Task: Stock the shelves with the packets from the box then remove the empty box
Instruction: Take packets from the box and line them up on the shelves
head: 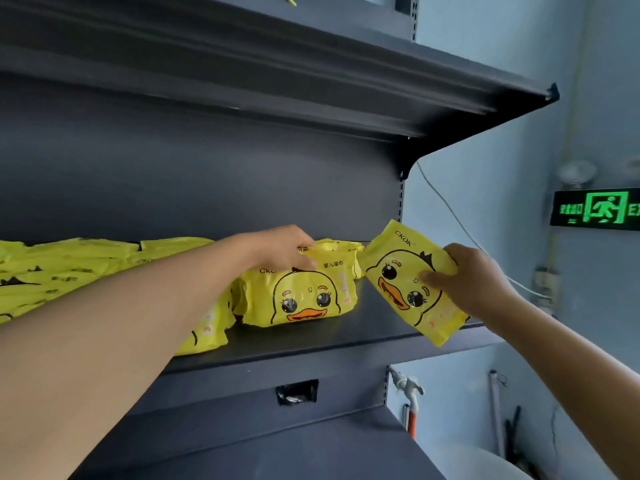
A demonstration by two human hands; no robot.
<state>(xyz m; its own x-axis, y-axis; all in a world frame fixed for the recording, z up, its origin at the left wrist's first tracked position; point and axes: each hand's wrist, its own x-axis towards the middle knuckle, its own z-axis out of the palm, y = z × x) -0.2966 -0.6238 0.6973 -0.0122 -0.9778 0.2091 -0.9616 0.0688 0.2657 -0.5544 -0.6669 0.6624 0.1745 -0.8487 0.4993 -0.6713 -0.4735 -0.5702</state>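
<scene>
So your right hand [474, 282] has a yellow duck packet [412, 282] held out at the right end of the middle shelf [311, 344], tilted a fair bit, thumb laid across the printed face and the other fingers curled round behind its top edge, so it's a pinch on one side rather than a full grip. Your left hand [284, 249] is on top of the standing packet [304, 296] that faces out, fingers curled down over its upper edge (I can't tell how hard you're squeezing it, the fingertips are tucked out of sight). More packets [69, 268] lie flat and stacked along the shelf to the left, and a couple more sit behind the standing one. The box isn't in view at all, so no idea how many are left in it. Main thing that could go wrong, I reckon: the free slot sits right at the open end of the shelf, nothing there to stop a packet, so if you set the tilted one down too far right or let go before its base is flat, it can slide off the edge. These are soft pouches too, so the standing one may flop forward once your left hand comes off, and shoving the new one in could knock it over.
</scene>
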